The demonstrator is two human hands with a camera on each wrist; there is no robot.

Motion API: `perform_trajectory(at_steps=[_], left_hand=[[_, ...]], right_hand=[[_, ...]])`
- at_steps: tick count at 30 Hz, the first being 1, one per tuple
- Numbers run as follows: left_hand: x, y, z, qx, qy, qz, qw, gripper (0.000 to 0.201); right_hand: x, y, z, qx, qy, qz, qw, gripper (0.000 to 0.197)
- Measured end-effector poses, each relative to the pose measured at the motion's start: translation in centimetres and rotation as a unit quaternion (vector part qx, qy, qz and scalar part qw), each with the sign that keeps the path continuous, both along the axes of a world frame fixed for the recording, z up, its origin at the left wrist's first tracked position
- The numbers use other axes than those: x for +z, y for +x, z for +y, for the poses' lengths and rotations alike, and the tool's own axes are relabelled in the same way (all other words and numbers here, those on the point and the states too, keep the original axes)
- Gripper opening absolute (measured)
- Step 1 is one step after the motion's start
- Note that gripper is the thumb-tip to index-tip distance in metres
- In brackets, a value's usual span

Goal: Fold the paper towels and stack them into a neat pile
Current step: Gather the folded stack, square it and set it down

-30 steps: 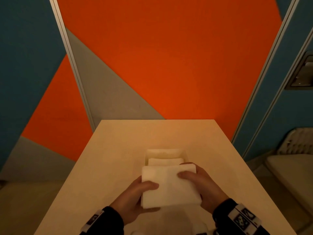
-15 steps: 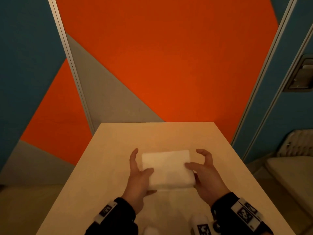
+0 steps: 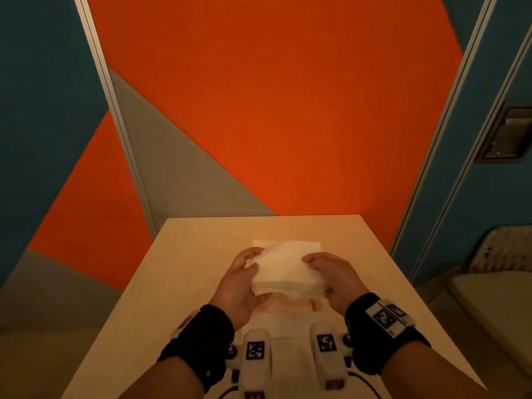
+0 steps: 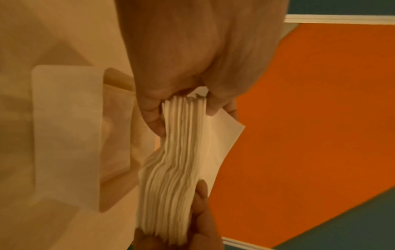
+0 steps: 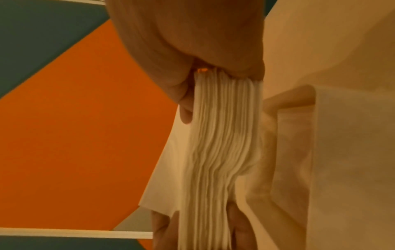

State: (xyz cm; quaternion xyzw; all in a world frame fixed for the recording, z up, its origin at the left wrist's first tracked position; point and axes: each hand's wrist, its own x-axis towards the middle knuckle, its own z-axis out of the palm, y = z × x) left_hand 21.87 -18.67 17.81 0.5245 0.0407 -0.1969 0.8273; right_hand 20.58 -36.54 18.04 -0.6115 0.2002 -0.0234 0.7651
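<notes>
Over table (image 3: 178,272); hands clasp stack (image 3: 285,272)

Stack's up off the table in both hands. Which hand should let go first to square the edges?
Probably the right hand. The left hand reaches under the stack of paper towels with its thumb on top, so it likely supports the stack better; the right grips only the side edge.

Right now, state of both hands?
Left hand: grips the left side of the paper towel stack.
Right hand: grips its right side.
</notes>
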Motion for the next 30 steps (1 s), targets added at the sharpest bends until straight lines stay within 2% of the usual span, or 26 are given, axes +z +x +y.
perform_trajectory(at_steps=[4, 8, 10, 12, 15, 19, 23, 25, 27, 30], left_hand=[[-0.9, 0.6, 0.5, -0.001, -0.035, 0.022, 0.999, 0.028], [-2.0, 1.0, 0.5, 0.0, -0.005, 0.039, 0.999, 0.031], [-1.9, 1.1, 0.4, -0.01, 0.009, 0.065, 0.998, 0.022], [-1.9, 1.3, 0.2, -0.009, 0.047, 0.074, 0.996, 0.021], [-3.0, 2.1, -0.2, 0.006, 0.182, 0.008, 0.983, 0.015], [-4.3, 3.0, -0.5, -0.019, 0.308, -0.055, 0.95, 0.016], [-5.4, 3.7, -0.8, -0.036, 0.441, -0.119, 0.889, 0.026], [-5.3, 3.4, -1.1, -0.068, 0.494, -0.133, 0.856, 0.023], [-5.1, 3.0, -1.2, -0.094, 0.535, -0.15, 0.826, 0.023], [-5.2, 2.8, -1.4, -0.106, 0.557, -0.158, 0.808, 0.028]], right_hand=[[-1.1, 1.5, -0.7, 0.017, -0.019, 0.038, 0.999, 0.024], [-2.0, 2.7, -0.7, 0.031, -0.047, 0.046, 0.997, 0.032], [-2.3, 2.9, -0.4, 0.04, -0.081, 0.052, 0.995, 0.032], [-2.6, 3.2, 0.0, 0.048, -0.119, 0.061, 0.99, 0.032], [-3.6, 3.6, 0.3, 0.064, -0.209, 0.074, 0.973, 0.033], [-4.0, 4.1, 0.8, 0.128, -0.375, 0.088, 0.914, 0.025], [-3.6, 4.0, 1.5, 0.204, -0.504, 0.123, 0.83, 0.011], [-3.6, 3.9, 1.7, 0.225, -0.549, 0.125, 0.795, 0.006], [-3.7, 3.9, 1.8, 0.235, -0.569, 0.131, 0.777, 0.007], [-3.6, 4.0, 2.0, 0.247, -0.587, 0.145, 0.757, 0.007]])
